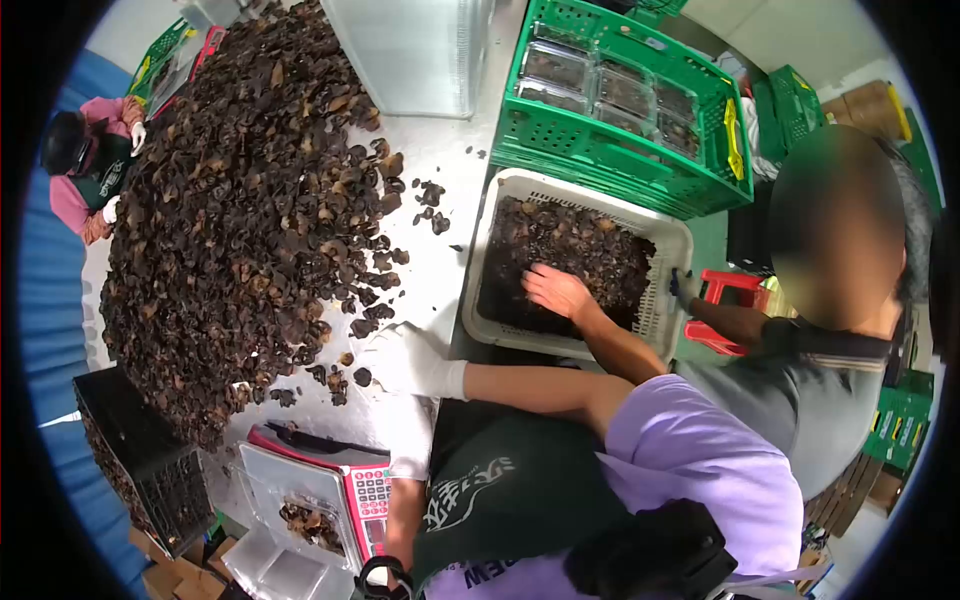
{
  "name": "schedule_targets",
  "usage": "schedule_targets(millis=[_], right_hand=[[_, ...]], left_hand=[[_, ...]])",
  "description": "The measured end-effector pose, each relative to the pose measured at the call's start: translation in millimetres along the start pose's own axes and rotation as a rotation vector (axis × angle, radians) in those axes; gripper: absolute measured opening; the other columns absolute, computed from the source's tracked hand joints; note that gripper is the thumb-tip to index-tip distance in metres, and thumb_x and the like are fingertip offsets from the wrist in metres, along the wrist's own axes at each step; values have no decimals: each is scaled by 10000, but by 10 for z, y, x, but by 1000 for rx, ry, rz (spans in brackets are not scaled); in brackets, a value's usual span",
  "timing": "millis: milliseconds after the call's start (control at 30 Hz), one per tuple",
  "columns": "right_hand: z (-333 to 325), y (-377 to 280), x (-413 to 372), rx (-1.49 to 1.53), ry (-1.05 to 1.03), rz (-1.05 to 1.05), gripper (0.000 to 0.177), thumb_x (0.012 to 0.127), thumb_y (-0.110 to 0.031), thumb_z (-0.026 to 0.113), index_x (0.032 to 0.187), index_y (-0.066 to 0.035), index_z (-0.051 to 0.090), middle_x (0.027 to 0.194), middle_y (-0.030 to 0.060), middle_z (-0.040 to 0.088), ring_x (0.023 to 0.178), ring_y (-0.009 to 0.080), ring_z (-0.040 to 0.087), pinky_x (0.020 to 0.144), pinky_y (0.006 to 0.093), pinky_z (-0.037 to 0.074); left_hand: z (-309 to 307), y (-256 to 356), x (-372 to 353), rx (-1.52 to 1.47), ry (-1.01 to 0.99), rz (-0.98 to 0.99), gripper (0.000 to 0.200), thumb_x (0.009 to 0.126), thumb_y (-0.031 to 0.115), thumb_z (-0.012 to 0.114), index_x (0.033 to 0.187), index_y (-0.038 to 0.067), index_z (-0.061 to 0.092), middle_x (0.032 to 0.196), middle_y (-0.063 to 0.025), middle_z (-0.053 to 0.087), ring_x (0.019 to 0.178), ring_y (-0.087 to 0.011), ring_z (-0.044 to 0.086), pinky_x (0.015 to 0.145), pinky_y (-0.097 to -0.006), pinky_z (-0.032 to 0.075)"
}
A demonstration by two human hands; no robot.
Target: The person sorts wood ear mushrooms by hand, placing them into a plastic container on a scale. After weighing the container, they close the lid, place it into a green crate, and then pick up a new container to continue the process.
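Observation:
My right hand [418,362], in a white glove, reaches over the table beside the edge of a large pile of dark wood ear mushrooms [240,190]. Its fingers look stretched towards the pile, though glare blurs them. A small loose mushroom [362,377] lies close to the fingertips. My left hand [408,437], also white-gloved, is just below it, near the red and white scale [370,490]. Glare hides the left fingers. On the scale sits a clear plastic box [305,500] with some mushrooms inside.
A co-worker's bare hand [558,292] rests on mushrooms in a white basket [680,240]. Behind it is a green crate [620,150] of clear boxes. A translucent bin [410,60] and black crate [150,430] flank the pile. Another gloved person [95,170] works across the table.

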State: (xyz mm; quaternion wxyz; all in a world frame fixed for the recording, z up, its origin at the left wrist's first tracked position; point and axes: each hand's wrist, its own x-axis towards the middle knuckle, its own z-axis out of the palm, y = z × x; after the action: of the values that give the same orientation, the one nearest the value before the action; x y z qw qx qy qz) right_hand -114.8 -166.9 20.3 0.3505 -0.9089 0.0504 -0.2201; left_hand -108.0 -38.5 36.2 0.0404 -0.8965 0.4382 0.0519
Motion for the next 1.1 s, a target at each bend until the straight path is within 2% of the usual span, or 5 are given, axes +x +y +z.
schedule_targets(millis=[100,433,533,867,1100], right_hand=[[46,-133,-27,-47,6,-9,287,745,-227,572,1025,-192,621,978,-23,607,940,179,560,820,369,415],[-13,-508,-313,54,307,122,232,773,-136,622,996,-75,645,966,76,631,897,262,580,783,397,444],[-66,-608,-331,79,417,131,253,788,-132,632,1020,-31,642,995,97,634,929,261,586,806,388,444],[-425,-271,-1428,94,625,664,180,896,-92,536,1033,-7,615,946,176,635,893,331,620,805,371,496],[159,317,-2405,-307,-485,1007,281,898,-235,460,981,-51,655,982,182,656,948,316,622,859,409,471]], left_hand=[[-8,10,-37,-645,163,-166,430,824,146,568,1229,16,502,1102,-188,574,990,-284,583,842,-370,474],[195,-111,11,-269,81,-157,324,882,187,526,1153,14,487,997,-182,582,898,-316,596,738,-391,476],[356,-143,30,-1229,121,-324,279,950,180,422,1164,13,485,1057,-157,580,926,-259,591,776,-350,476],[-185,-56,72,197,-173,154,843,689,415,756,1258,-103,410,1282,-265,466,1143,-345,484,927,-401,429],[-138,-64,49,139,-312,44,971,691,541,719,1355,-64,352,1391,-229,403,1267,-323,390,969,-379,422]])
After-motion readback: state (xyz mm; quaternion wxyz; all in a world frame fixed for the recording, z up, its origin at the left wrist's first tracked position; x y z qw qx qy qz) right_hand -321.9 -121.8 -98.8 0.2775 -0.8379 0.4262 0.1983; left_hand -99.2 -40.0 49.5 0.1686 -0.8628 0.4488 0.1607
